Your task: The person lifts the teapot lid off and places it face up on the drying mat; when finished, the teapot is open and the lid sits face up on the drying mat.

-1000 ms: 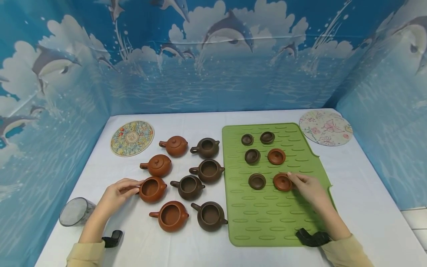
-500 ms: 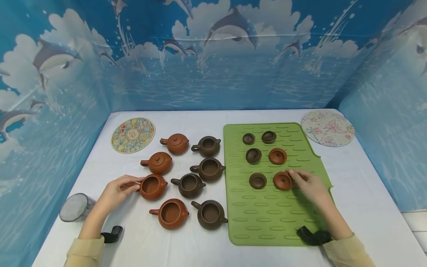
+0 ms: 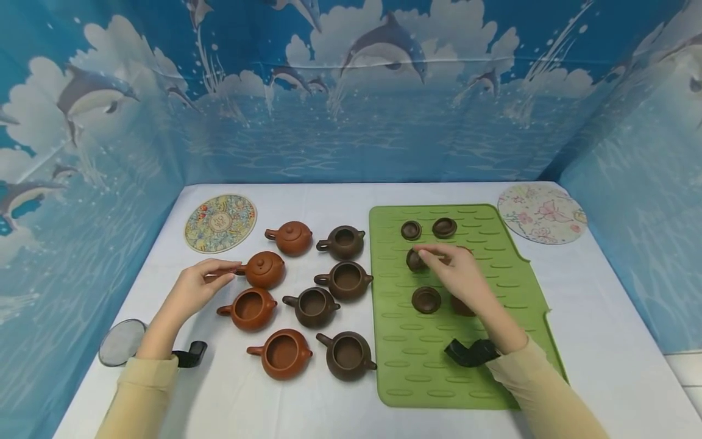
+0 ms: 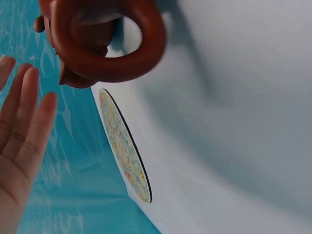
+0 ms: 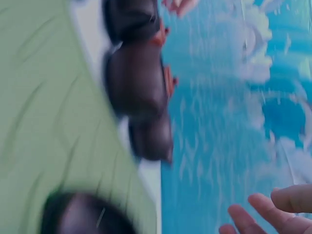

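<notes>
My left hand (image 3: pixel 198 285) reaches to the handle end of a lidded reddish-brown teapot (image 3: pixel 265 269). In the left wrist view its fingers (image 4: pixel 30 112) are straight, beside the teapot's ring handle (image 4: pixel 112 69) and apart from it. On the green mat, my right hand (image 3: pixel 459 273) is over a dark brown teapot lid (image 3: pixel 415 261), fingertips right by it. The right wrist view shows its fingers (image 5: pixel 243 222) loosely extended, holding nothing. The hand and wrist partly cover two reddish lids. More dark lids (image 3: pixel 426 300) lie on the mat.
Lidless reddish teapots (image 3: pixel 253 309) and several lidless dark teapots (image 3: pixel 312 306) stand left of the green mat (image 3: pixel 439 366). A second lidded reddish teapot (image 3: pixel 294 238) is behind. A glass (image 3: pixel 122 342) stands by the left forearm. Round patterned mats (image 3: pixel 220 224) lie at the back corners.
My left hand has moved from the open reddish teapot's handle back to the lidded teapot behind it. My right hand has left the front reddish lid and moved back-left to a dark lid.
</notes>
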A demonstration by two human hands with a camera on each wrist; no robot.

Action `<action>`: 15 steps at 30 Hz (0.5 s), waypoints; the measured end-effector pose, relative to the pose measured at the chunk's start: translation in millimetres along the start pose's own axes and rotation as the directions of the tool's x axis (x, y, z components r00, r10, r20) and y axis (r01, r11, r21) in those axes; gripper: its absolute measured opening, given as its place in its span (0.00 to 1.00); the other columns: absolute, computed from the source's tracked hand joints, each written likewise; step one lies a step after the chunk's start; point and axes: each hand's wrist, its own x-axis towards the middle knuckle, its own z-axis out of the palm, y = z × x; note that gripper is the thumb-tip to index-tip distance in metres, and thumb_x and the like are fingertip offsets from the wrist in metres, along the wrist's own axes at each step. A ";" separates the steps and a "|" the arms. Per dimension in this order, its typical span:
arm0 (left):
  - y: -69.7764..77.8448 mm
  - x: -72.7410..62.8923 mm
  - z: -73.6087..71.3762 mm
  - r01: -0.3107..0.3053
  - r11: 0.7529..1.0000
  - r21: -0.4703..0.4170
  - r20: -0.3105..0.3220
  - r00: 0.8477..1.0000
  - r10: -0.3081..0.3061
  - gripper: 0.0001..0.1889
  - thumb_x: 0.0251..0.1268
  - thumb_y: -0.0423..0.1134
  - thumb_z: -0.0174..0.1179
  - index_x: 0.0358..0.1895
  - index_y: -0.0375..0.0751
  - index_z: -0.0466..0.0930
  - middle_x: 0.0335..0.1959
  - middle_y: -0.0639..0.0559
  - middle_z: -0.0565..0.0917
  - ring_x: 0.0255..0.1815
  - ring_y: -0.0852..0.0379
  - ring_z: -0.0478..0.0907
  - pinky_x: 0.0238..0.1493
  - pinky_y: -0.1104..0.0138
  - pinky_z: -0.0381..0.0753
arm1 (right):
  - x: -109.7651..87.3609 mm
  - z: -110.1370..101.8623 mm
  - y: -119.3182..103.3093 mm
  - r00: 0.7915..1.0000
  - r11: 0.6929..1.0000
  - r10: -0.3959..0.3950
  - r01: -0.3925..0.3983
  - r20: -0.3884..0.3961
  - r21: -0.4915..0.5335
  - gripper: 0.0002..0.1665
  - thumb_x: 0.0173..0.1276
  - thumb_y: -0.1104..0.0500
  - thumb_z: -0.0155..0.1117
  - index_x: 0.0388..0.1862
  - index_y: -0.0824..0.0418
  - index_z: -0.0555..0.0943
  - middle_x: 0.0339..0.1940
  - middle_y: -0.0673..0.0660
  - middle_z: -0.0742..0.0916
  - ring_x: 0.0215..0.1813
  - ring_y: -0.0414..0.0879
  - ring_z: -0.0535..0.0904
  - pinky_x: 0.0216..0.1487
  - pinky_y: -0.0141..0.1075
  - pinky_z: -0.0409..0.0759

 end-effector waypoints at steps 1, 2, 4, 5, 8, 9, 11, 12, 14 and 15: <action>0.4 4.4 -0.5 -0.003 1.000 -0.006 -0.004 1.000 0.003 0.15 0.69 0.33 0.60 0.56 0.37 0.82 0.54 0.39 0.83 0.57 0.41 0.80 0.55 0.50 0.81 | 6.4 6.4 -7.2 1.000 1.000 -0.019 0.018 0.021 0.023 0.22 0.78 0.48 0.54 0.62 0.57 0.80 0.60 0.61 0.84 0.59 0.58 0.81 0.55 0.53 0.80; 0.9 8.7 -0.8 -0.006 1.000 -0.010 -0.010 1.000 0.006 0.15 0.69 0.33 0.60 0.56 0.37 0.82 0.54 0.39 0.84 0.56 0.41 0.80 0.55 0.51 0.81 | 13.0 13.3 -14.9 0.998 0.998 -0.037 0.035 0.041 0.046 0.21 0.77 0.49 0.55 0.61 0.57 0.81 0.59 0.60 0.84 0.58 0.57 0.81 0.55 0.52 0.81; 1.7 17.0 -1.1 -0.007 1.000 -0.021 -0.007 1.000 0.007 0.15 0.69 0.33 0.60 0.57 0.36 0.82 0.55 0.39 0.83 0.57 0.41 0.80 0.56 0.51 0.81 | 25.7 27.9 -30.5 0.994 0.995 -0.071 0.064 0.080 0.082 0.19 0.76 0.51 0.56 0.60 0.56 0.82 0.58 0.58 0.85 0.57 0.55 0.82 0.54 0.49 0.82; 1.6 20.9 -1.0 -0.005 1.000 -0.025 -0.001 1.000 0.005 0.15 0.69 0.32 0.60 0.57 0.36 0.82 0.55 0.39 0.83 0.58 0.41 0.80 0.56 0.51 0.81 | 31.9 35.5 -38.4 0.991 0.992 -0.090 0.080 0.103 0.095 0.18 0.76 0.51 0.57 0.59 0.56 0.82 0.58 0.58 0.85 0.58 0.54 0.82 0.56 0.49 0.82; 0.8 30.4 0.4 -0.003 0.999 -0.038 0.034 0.999 0.004 0.16 0.69 0.31 0.60 0.58 0.36 0.81 0.57 0.37 0.82 0.60 0.40 0.78 0.58 0.51 0.80 | 50.6 61.2 -59.6 0.975 0.982 -0.149 0.127 0.162 0.138 0.16 0.75 0.54 0.59 0.56 0.57 0.84 0.57 0.57 0.86 0.58 0.53 0.83 0.59 0.46 0.81; 0.3 32.9 1.0 0.000 0.999 -0.041 0.046 0.999 0.002 0.16 0.69 0.31 0.60 0.58 0.35 0.81 0.57 0.36 0.81 0.61 0.39 0.77 0.59 0.50 0.80 | 56.5 70.0 -65.9 0.968 0.978 -0.175 0.149 0.182 0.147 0.16 0.74 0.55 0.60 0.56 0.58 0.84 0.56 0.58 0.86 0.57 0.52 0.83 0.59 0.45 0.81; -1.1 37.1 2.5 -0.002 0.999 -0.040 0.065 0.998 0.004 0.16 0.69 0.30 0.60 0.58 0.35 0.81 0.58 0.35 0.81 0.61 0.38 0.76 0.59 0.49 0.79 | 67.6 87.8 -78.0 0.950 0.971 -0.218 0.188 0.222 0.151 0.16 0.74 0.56 0.60 0.55 0.60 0.84 0.55 0.57 0.87 0.55 0.51 0.84 0.58 0.43 0.81; -1.9 39.0 3.4 -0.003 0.999 -0.040 0.073 0.997 0.006 0.16 0.69 0.30 0.60 0.58 0.35 0.81 0.57 0.35 0.81 0.61 0.38 0.76 0.59 0.49 0.79 | 72.7 96.3 -83.4 0.944 0.969 -0.228 0.198 0.238 0.145 0.15 0.73 0.56 0.61 0.54 0.59 0.84 0.54 0.57 0.87 0.55 0.50 0.84 0.57 0.41 0.82; -3.7 42.4 5.1 0.002 0.999 -0.038 0.091 0.996 0.001 0.16 0.68 0.30 0.60 0.58 0.35 0.81 0.57 0.35 0.81 0.61 0.38 0.77 0.59 0.49 0.79 | 81.5 112.3 -93.2 0.932 0.969 -0.239 0.211 0.272 0.127 0.15 0.73 0.56 0.61 0.54 0.59 0.85 0.54 0.56 0.87 0.54 0.49 0.84 0.54 0.39 0.82; -4.3 43.6 6.0 0.001 0.999 -0.035 0.101 0.995 0.002 0.16 0.68 0.30 0.60 0.58 0.35 0.81 0.57 0.35 0.81 0.60 0.38 0.77 0.59 0.49 0.80 | 85.1 119.2 -97.6 0.927 0.971 -0.236 0.212 0.290 0.113 0.15 0.73 0.56 0.61 0.54 0.58 0.85 0.54 0.55 0.87 0.55 0.49 0.83 0.54 0.39 0.82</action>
